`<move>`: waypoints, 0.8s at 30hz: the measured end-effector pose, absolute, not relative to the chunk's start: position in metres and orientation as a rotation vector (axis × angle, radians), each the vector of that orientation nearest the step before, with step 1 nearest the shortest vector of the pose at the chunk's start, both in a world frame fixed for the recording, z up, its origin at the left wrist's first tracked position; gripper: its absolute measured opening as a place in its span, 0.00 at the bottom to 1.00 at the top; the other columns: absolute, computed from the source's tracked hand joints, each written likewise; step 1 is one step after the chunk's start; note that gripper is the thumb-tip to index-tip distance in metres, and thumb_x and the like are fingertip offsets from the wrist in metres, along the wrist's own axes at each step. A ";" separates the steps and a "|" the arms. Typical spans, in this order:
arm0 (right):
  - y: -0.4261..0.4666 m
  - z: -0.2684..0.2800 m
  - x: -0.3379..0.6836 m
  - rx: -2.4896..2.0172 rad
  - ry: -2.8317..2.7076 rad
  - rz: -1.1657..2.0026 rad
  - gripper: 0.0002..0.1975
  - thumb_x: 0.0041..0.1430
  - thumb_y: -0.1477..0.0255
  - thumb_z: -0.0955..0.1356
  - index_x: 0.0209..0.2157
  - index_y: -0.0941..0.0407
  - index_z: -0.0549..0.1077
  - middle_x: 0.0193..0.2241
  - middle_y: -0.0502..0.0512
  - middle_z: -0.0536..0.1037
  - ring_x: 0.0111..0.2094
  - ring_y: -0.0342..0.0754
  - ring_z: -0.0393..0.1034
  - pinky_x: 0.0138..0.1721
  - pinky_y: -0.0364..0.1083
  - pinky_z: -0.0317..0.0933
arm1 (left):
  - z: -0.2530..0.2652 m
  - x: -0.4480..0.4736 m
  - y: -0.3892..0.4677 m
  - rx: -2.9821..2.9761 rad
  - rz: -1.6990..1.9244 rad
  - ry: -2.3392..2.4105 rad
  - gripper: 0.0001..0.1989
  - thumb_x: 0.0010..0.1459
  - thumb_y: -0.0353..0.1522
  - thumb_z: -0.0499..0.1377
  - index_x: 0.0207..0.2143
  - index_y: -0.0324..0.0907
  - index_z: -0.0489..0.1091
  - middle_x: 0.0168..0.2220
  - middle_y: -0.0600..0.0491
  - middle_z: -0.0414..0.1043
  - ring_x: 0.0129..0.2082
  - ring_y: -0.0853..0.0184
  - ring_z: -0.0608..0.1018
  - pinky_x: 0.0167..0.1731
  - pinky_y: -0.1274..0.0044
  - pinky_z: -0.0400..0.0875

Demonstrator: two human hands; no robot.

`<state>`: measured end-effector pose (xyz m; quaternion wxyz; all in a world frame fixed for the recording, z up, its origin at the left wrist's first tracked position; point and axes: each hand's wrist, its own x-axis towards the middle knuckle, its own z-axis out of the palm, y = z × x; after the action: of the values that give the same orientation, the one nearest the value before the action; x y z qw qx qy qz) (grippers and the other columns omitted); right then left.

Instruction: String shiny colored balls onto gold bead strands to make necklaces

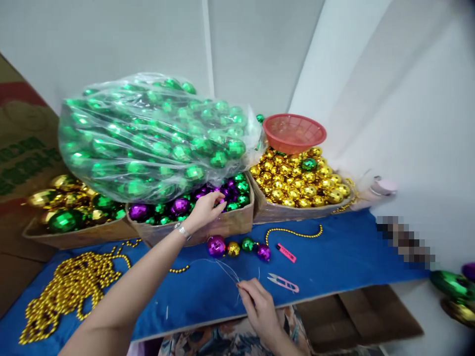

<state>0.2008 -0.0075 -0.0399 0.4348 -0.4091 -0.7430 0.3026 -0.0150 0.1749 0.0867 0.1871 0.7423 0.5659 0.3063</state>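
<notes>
My left hand (207,210) reaches over the middle cardboard box (200,228), its thumb and forefinger a little apart beside small purple and green faceted balls (232,190). No ball shows in its grasp. Low in the middle, my right hand (261,309) pinches thin pale thread (233,277) between thumb and fingers. The thread runs up and left toward a short row of shiny balls on the blue cloth: a large purple ball (215,246), a gold ball (233,248), a green ball (248,244) and a smaller purple ball (263,252).
Pink thread snips (284,283) and a pink cutter (286,252) lie right of the row. Gold bead strands (70,279) pile at left. A plastic bag of green balls (156,133) rests over the boxes. A red basket (295,133) sits on gold balls (293,180).
</notes>
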 end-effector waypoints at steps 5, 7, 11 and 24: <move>-0.008 -0.041 0.212 -1.058 -1.818 0.767 0.12 0.67 0.75 0.60 0.45 0.53 0.73 0.33 0.54 0.75 0.34 0.45 0.72 0.36 0.41 0.67 | 0.073 -0.002 0.231 2.157 0.635 1.630 0.10 0.54 0.33 0.57 0.37 0.41 0.75 0.31 0.49 0.79 0.32 0.61 0.79 0.35 0.74 0.70; -0.007 -0.042 0.216 -1.071 -1.811 0.751 0.12 0.68 0.74 0.60 0.43 0.53 0.73 0.32 0.54 0.75 0.33 0.45 0.72 0.34 0.41 0.67 | 0.072 -0.004 0.240 2.182 0.562 1.652 0.08 0.52 0.32 0.59 0.34 0.42 0.76 0.29 0.50 0.78 0.30 0.62 0.79 0.34 0.75 0.69; -0.001 -0.046 0.217 -1.034 -1.795 0.729 0.11 0.68 0.73 0.59 0.43 0.53 0.72 0.32 0.55 0.75 0.32 0.46 0.72 0.34 0.41 0.67 | 0.079 -0.017 0.245 2.217 0.492 1.712 0.09 0.48 0.33 0.62 0.35 0.43 0.76 0.27 0.51 0.78 0.30 0.60 0.79 0.34 0.75 0.69; 0.009 -0.057 0.226 -1.032 -1.758 0.771 0.10 0.68 0.72 0.60 0.43 0.53 0.72 0.32 0.54 0.76 0.33 0.46 0.73 0.34 0.40 0.68 | 0.162 -0.059 0.255 2.308 1.180 2.089 0.45 0.54 0.39 0.60 0.68 0.36 0.41 0.63 0.36 0.56 0.59 0.48 0.65 0.56 0.64 0.61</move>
<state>0.2263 0.0086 -0.0572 0.4625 -0.4198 -0.7152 0.3137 -0.0590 0.2554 0.1619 -0.0934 0.6902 0.6248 0.3528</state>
